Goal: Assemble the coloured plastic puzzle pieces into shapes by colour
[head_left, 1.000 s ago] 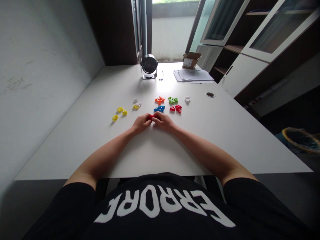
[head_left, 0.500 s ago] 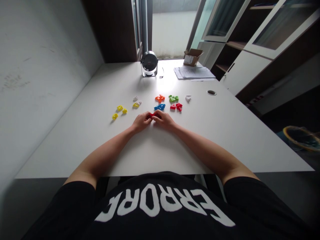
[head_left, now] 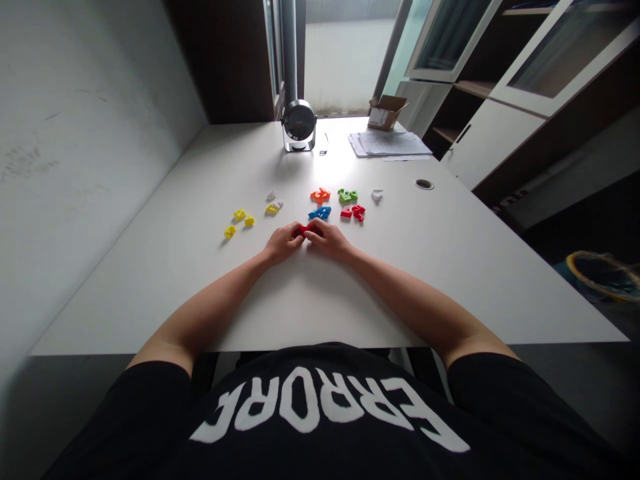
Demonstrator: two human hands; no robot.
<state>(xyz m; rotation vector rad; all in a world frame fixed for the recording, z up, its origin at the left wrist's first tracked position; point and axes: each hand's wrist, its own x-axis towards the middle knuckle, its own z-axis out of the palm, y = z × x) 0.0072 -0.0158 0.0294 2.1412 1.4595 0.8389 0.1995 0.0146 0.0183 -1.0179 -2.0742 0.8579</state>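
Observation:
My left hand (head_left: 281, 244) and my right hand (head_left: 327, 239) meet at the middle of the white table (head_left: 200, 267), fingers pinched together on a small red plastic piece (head_left: 303, 230) held between them. Just beyond my fingers lie blue pieces (head_left: 319, 213), orange pieces (head_left: 319, 195), green pieces (head_left: 347, 196) and more red pieces (head_left: 353, 213). Yellow pieces (head_left: 239, 220) lie scattered to the left, with a yellow and white cluster (head_left: 273, 204) nearer the middle. One white piece (head_left: 377, 195) sits to the right.
A small round desk fan (head_left: 298, 125) stands at the table's far edge, beside a stack of papers (head_left: 387, 144) and an open cardboard box (head_left: 386, 111). A cable hole (head_left: 424, 184) sits in the tabletop at right. A wall runs along the left; cabinets stand at right.
Both hands stay pinched on the red piece in the same spot. Only the view has tilted slightly, shifting everything a little upward in the picture.

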